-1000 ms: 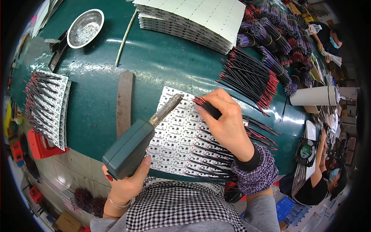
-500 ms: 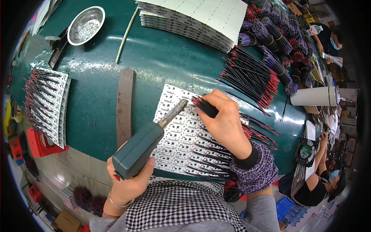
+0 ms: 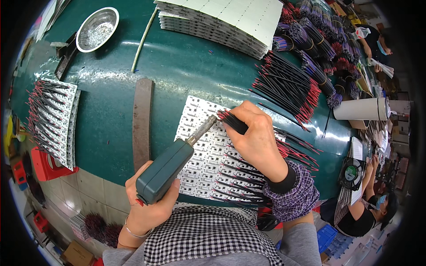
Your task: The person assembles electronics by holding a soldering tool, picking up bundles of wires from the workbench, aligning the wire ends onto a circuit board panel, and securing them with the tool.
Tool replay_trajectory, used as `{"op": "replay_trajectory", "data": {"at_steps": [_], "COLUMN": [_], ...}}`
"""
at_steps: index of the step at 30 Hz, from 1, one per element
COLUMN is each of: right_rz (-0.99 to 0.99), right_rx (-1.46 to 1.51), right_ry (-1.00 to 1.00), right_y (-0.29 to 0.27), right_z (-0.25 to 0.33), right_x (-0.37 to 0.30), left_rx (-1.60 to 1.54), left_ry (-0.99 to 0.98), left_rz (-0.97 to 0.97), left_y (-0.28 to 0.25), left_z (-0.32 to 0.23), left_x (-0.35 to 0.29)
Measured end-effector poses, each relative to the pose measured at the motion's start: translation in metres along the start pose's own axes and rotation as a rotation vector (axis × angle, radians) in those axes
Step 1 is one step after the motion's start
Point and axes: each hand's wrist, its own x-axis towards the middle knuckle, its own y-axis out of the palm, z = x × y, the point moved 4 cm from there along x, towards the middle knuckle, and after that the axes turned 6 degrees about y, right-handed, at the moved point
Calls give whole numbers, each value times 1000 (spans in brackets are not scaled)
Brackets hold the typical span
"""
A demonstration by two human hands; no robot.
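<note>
Wearing a black-and-white checked apron (image 3: 204, 237), you sit or stand at the near edge of the green table (image 3: 106, 111); can't tell which. Your left hand (image 3: 153, 199) is wrapped fully around the grip of a green soldering gun (image 3: 164, 170), its metal bit angled up and to the right. Your right hand (image 3: 257, 142), thumb and fingers pinched closed, has a bunch of black wires (image 3: 234, 123), red ends poking out just beside the bit; contact can't be told. Under both, the white circuit-board panel (image 3: 195, 133) lies flat on the table, rows of red-tipped wires (image 3: 237, 177) spread across its right part.

Left of the panel, a brown metal bar (image 3: 142, 119) lies lengthwise. Farther left, wired panels (image 3: 55, 119) overlap by the table edge, above a red stool (image 3: 46, 164). Beyond your right hand, a loose pile of black wires (image 3: 286, 88) with red ends. Farther: a stack of white panels (image 3: 217, 22), a thin pale stick (image 3: 144, 42), a metal bowl (image 3: 97, 30) and, on the right, tied wire bundles (image 3: 310, 40). At far right, a masked co-worker (image 3: 361, 217) reaches forward with both arms.
</note>
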Motion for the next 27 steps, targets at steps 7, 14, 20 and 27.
{"op": "replay_trajectory", "data": {"at_steps": [7, 14, 20, 27], "right_rz": [7, 23, -5, -33], "right_rx": [-1, 23, 22, 8], "right_ry": [-13, -6, -22, -26], "right_y": [0, 1, 0, 2], "right_z": [1, -2, 2, 2], "right_x": [0, 2, 0, -2], "left_rx": [80, 18, 2, 13], "left_ry": [-30, 16, 58, 90], "left_rz": [-8, -41, -38, -27], "left_y": [-6, -3, 1, 2], "left_z": [-2, 3, 1, 3], "left_x": [-8, -7, -4, -1]}}
